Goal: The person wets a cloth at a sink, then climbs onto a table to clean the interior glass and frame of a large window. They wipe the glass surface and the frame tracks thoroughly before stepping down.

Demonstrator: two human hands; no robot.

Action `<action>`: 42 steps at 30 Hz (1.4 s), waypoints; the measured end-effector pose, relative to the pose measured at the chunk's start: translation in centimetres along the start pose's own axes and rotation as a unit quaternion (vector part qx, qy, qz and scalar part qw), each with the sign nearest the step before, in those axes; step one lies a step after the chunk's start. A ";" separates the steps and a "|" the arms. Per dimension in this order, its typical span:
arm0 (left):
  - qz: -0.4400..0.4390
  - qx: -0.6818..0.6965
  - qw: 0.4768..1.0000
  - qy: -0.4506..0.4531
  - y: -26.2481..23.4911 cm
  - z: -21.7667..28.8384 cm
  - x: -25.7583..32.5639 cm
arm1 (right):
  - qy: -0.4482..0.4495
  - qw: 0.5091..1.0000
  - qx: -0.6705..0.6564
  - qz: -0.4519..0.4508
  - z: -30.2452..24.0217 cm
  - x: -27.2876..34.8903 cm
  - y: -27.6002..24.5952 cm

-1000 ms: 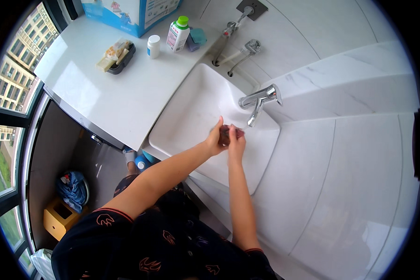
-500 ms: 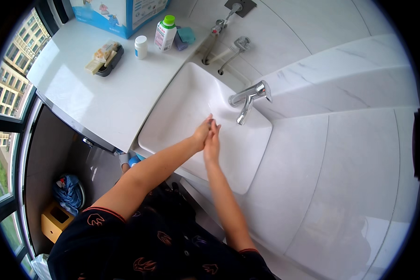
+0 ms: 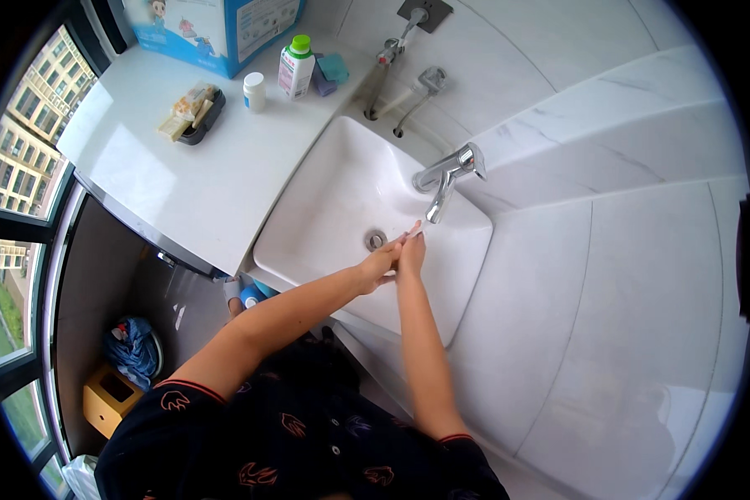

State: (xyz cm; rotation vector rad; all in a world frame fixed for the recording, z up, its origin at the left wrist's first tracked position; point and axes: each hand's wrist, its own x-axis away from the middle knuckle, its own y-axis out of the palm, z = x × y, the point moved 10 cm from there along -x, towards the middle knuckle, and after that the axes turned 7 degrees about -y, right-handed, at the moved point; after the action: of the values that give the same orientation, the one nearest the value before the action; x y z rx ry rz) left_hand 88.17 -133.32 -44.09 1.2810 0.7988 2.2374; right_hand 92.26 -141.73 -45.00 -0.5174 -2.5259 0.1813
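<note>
My left hand (image 3: 378, 268) and my right hand (image 3: 411, 255) are together over the white sink basin (image 3: 308, 217), just below the spout of the chrome faucet (image 3: 444, 187). The left palm leans against the right hand, and the fingers of both, stretched out and partly overlapping, point up toward the spout. No held object shows between them, though the inner palms are hidden. Whether water runs from the spout is too small to tell. The round metal drain (image 3: 376, 241) shows just left of my fingers.
On the white counter (image 3: 183, 183) at left stand a black soap dish with bars (image 3: 198, 117), a small white bottle (image 3: 254, 92), a green-capped bottle (image 3: 296, 68) and a blue box (image 3: 217, 37). Pipe valves (image 3: 429, 81) sit behind the basin. A tiled wall (image 3: 642, 292) rises at right.
Both hands have moved right, from over the drain to below the spout, still together. The drain has come into sight. The view has shifted slightly.
</note>
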 end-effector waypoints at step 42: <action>0.027 0.282 0.959 0.029 -6.2 3.5 1.2 | -0.048 0.872 -0.448 -0.191 -3.8 2.7 1.5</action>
State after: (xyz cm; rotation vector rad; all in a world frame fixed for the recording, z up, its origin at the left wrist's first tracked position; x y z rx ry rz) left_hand 91.20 -127.12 -46.07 1.4933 1.5177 2.1731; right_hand 92.71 -139.17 -40.80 -0.3161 -2.6267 -1.1824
